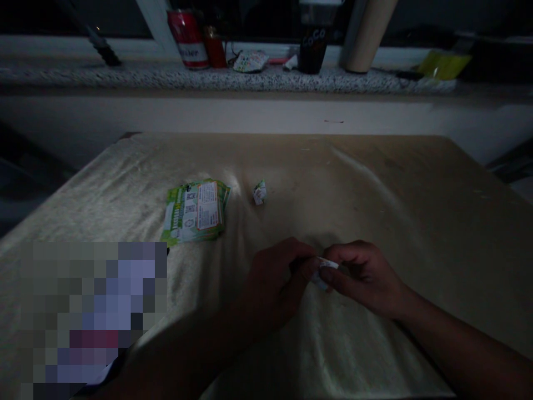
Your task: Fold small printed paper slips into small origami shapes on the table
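— What is below the hands?
— The covered surface (395, 183). Over it, the left hand (277, 278) and the right hand (368, 278) are almost closed, thumb against fingers.
— And near them?
— Ahead and left of the left hand lies a stack of green printed leaflets (194, 211).
— What is held?
— One small paper piece (330, 262), pinched between both hands. I would press evenly, thumbs close together, so it should not tear.
— Something smaller?
— A folded paper bit (259, 192), ahead of the left hand, touching neither hand.
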A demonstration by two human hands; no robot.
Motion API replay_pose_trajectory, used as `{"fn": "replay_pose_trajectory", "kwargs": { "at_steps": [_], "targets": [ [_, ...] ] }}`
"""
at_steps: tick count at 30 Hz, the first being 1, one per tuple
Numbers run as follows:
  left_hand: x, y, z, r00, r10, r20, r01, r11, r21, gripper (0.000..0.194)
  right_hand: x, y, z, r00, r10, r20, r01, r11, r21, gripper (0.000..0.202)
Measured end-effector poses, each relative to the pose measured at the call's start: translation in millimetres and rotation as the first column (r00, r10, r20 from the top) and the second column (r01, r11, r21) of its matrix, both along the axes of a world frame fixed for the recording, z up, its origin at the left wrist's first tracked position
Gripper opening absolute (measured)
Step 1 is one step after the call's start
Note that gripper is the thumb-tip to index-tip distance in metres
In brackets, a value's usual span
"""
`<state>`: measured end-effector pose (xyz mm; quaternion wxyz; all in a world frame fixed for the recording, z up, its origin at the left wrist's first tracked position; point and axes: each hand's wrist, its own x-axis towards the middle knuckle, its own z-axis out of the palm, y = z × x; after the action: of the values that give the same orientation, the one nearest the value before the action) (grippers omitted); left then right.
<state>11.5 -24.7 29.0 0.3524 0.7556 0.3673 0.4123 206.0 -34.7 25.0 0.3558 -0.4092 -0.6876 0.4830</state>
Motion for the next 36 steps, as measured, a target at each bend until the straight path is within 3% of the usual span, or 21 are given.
{"fn": "replay_pose_trajectory", "kwargs": {
  "at_steps": [3, 11, 17, 23, 29, 32, 36],
  "targets": [
    [-1, -2, -1.3, 0.999, 0.049, 0.015, -0.048, 0.996, -0.076, 0.010, 0, 0, -1.2, 1.000, -0.011, -0.013, 0.011, 1.000, 0.010, 0.021],
    [-3, 2, -3.6, 0.996, 0.050, 0.076, -0.032, 0.975, -0.221, 0.010, 2, 0, -1.9, 0.983, -0.160, -0.095, 0.162, 0.987, 0.013, 0.011],
    [-5, 7, -4.2, 0.994, -0.106, -0.030, 0.100, 0.982, -0.162, 0.025, 2, 0, -0.4, 0.991, -0.124, -0.055, 0.127, 0.989, 0.074, 0.012],
    [-5, 6, -1.1, 0.989, -0.131, 0.062, 0.142, 0.963, -0.230, 0.024, 0, 0, 0.5, 0.992, -0.109, -0.065, 0.115, 0.990, 0.083, 0.012],
    [-7, 9, -4.2, 0.955, -0.284, 0.081, 0.295, 0.906, -0.303, 0.034, 2, -2, 1.8, 0.997, -0.029, -0.071, 0.026, 0.999, -0.033, 0.016],
    [-9, 10, -5.1, 0.952, -0.285, 0.115, 0.307, 0.892, -0.332, 0.033, 3, -2, 2.2, 0.989, -0.023, -0.148, 0.007, 0.993, -0.114, 0.018],
    [-8, 8, -5.8, 0.952, -0.234, 0.198, 0.295, 0.875, -0.384, 0.030, 5, -1, 1.6, 0.991, -0.003, -0.137, -0.006, 0.998, -0.062, 0.021]
  ]
}}
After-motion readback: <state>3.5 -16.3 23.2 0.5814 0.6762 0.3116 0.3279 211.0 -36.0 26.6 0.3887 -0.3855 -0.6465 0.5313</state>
